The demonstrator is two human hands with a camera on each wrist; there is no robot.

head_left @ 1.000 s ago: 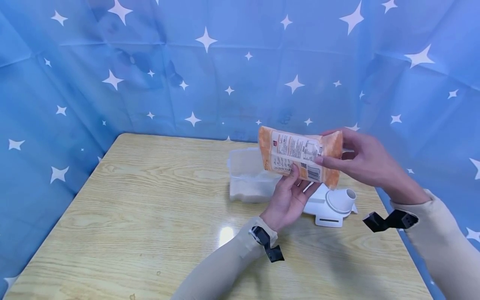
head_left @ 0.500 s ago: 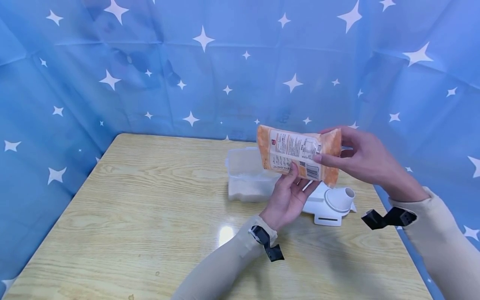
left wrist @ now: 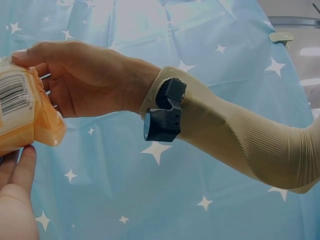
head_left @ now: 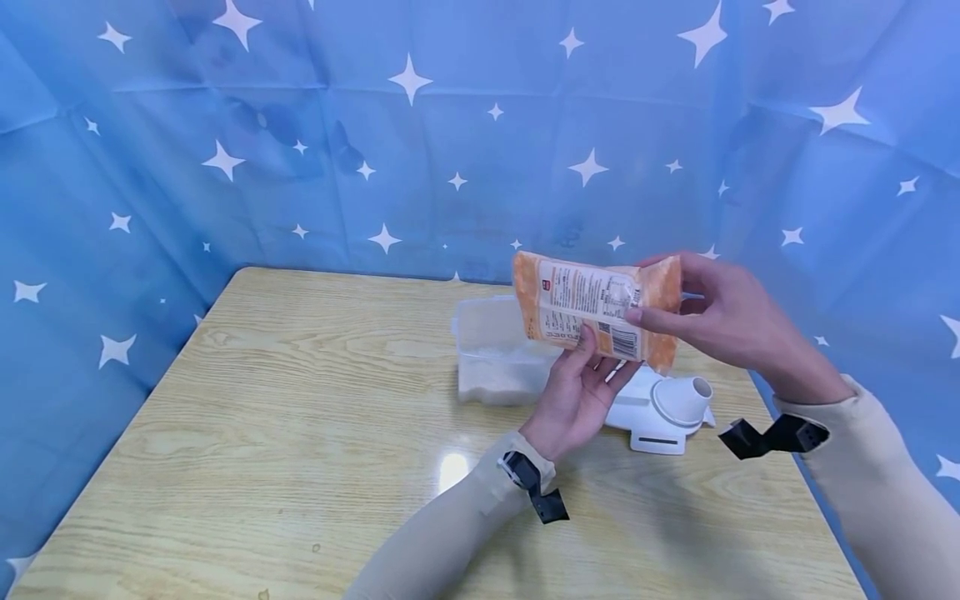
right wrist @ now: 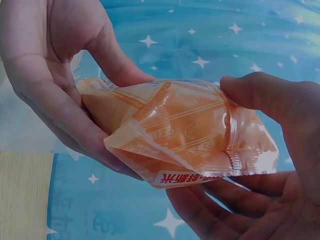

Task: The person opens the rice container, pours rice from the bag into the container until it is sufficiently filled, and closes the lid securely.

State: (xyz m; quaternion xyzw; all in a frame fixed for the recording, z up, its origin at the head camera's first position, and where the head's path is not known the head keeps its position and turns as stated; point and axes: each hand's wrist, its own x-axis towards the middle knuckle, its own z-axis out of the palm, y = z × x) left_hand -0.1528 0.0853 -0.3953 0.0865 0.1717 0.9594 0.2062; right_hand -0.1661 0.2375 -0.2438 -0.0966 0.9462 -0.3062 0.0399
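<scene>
Both hands hold an orange and white sealed packet (head_left: 596, 312) in the air above the table's far right part. My right hand (head_left: 723, 321) pinches its right end between thumb and fingers. My left hand (head_left: 577, 392) grips it from below, thumb on the barcode side. The right wrist view shows the packet (right wrist: 185, 132) close up, a hand on each end. In the left wrist view only the packet's corner (left wrist: 25, 112) shows, with my right hand (left wrist: 80, 75) on it.
A clear plastic box (head_left: 495, 350) with white grains in it stands on the wooden table (head_left: 300, 417) behind the packet. A white plastic device with a round spout (head_left: 663, 408) lies to its right. Blue star-printed cloth (head_left: 375, 125) walls in the table.
</scene>
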